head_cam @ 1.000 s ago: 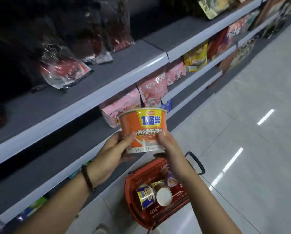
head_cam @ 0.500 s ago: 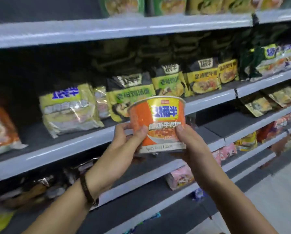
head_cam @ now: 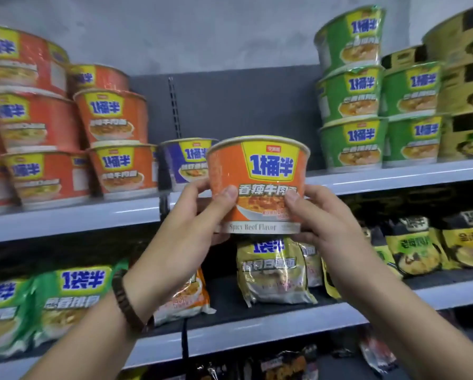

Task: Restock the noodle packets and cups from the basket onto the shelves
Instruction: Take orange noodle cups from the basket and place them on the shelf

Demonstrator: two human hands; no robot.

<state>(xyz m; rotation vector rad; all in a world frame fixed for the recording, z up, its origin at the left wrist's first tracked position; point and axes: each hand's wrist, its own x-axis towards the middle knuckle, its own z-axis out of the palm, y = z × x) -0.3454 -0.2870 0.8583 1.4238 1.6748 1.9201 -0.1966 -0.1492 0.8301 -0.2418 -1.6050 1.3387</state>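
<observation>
Evidently the left hand and right hand are clamping the spicy beef noodle cup upright, probably seeking the matching orange cups at nine o'clock.

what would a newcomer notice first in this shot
The orange cup sits dead centre, gripped by the left hand and right hand in front of the upper shelf. Behind it a lone purple cup stands in a gap on that shelf, with orange stacks to the left and green stacks to the right.
</observation>
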